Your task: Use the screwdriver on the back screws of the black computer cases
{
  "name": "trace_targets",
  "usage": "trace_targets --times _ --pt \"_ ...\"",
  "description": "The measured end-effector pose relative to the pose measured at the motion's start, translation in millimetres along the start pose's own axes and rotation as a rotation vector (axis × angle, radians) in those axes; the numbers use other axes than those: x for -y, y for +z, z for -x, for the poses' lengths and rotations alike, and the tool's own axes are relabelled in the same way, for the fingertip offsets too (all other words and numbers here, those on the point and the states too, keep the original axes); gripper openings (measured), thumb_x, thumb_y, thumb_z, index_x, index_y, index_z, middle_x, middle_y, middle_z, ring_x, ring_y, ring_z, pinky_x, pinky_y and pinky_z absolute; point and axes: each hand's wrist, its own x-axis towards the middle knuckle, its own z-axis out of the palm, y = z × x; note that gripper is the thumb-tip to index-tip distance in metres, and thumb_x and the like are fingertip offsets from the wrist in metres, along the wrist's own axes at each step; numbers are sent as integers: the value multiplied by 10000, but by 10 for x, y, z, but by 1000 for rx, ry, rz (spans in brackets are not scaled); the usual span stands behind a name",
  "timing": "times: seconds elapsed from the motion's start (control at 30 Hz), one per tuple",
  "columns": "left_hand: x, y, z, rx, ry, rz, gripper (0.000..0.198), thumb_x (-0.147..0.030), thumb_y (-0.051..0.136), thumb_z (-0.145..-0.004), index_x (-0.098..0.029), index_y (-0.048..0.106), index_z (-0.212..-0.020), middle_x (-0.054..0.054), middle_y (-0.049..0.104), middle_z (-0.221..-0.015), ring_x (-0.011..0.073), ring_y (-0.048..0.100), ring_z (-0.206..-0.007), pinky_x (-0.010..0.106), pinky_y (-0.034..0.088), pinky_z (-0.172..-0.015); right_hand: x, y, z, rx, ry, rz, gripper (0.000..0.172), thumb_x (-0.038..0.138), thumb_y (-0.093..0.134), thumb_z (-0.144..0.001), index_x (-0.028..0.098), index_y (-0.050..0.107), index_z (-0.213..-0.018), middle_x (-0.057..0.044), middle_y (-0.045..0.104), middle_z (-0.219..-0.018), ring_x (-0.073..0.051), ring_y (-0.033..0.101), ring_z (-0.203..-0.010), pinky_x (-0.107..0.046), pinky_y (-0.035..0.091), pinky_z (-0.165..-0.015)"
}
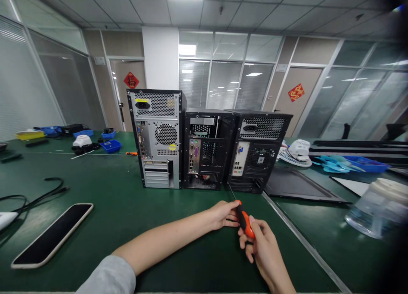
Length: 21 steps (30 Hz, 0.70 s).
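Observation:
An orange and black screwdriver (245,219) slants up and away from me, its thin shaft reaching the lower left corner of the right-hand black computer case (258,151). My right hand (263,247) is closed on the end of its handle. With thumb and fingers, my left hand (225,215) pinches the front of the handle near the shaft. Whether the tip sits in a screw is too small to tell. Beside that case stand an open-backed black case (208,154) in the middle and a taller silver-backed case (159,137) on the left, all backs towards me.
A smartphone (54,234) and black cables (47,194) lie at the left. Blue trays (111,146) and another screwdriver (131,154) are farther back. To the right are a dark side panel (299,185), a clear water container (376,209) and a metal strip (302,238) along the green table.

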Motion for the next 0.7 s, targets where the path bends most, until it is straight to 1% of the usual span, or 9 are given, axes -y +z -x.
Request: trace_targets --times 0.13,0.33,0.47,0.6,0.7 --pt "16 10 -3 1 -11 21 292 -373 522 -904 -124 610 -780 28 621 -711 131 577 -669 297 454 -779 -9 26 20 10 42 -62 542 640 677 -612 229 383 -808 48 590 -539 -109 499 -385 -158 274 -249" --pt "-3 43 47 -12 -26 37 314 -347 429 -954 -127 594 -802 28 617 -726 123 567 -654 281 448 -741 -24 44 47 19 86 -129 540 619 705 -597 232 388 -800 53 592 -541 -91 469 -377 -138 242 -258" --pt "-17 50 58 -18 -30 55 304 -337 434 -952 -116 615 -846 42 628 -772 125 571 -674 291 449 -755 -9 55 58 11 123 -151 544 608 719 -583 237 386 -799 50 599 -546 -88 454 -375 -136 224 -263" --pt "-1 37 37 1 -27 67 309 -356 465 -938 -110 635 -859 58 640 -821 126 571 -695 299 446 -773 9 65 66 1 159 -173 553 597 736 -561 237 389 -798 50 599 -549 -84 454 -377 -126 201 -281" --pt "0 38 40 5 -21 62 320 -338 431 -954 -107 636 -869 70 651 -860 126 574 -709 302 442 -778 9 62 72 -13 175 -196 561 593 746 -546 236 395 -800 47 599 -548 -82 453 -379 -123 188 -293"
